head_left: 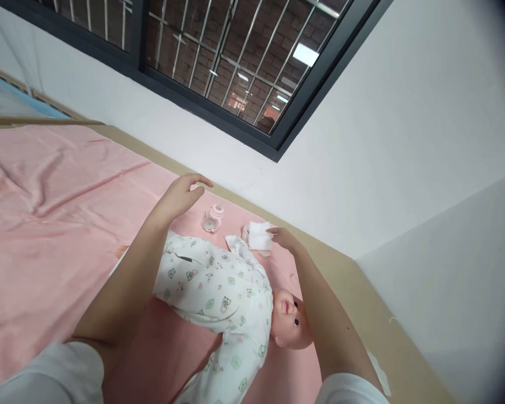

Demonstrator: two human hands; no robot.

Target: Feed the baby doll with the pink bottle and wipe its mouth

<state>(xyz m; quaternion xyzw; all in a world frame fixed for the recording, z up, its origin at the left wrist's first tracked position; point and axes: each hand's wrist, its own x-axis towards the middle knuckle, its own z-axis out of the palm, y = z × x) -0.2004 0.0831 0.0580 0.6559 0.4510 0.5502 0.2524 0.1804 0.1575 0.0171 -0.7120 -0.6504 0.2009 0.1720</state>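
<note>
A baby doll (288,317) lies on its back, dressed in a white suit (219,280) with small green animal prints. Above the doll's body hovers my left hand (189,193), empty, its fingers slightly curved and the thumb apart. Close to it stands a small pink and clear baby bottle (213,217). My right hand (284,238) has its fingertips closed at the right edge of a white folded tissue (260,235). Under the tissue, part of a clear plastic wrapper (246,232) shows. My left forearm covers part of the doll's legs.
A pink blanket (67,224) with wrinkles covers the tan padded surface (349,286). A white wall (382,123) rises behind it, with a dark-framed barred window (219,62). Something blue and clear (21,98) lies beyond the edge at far left.
</note>
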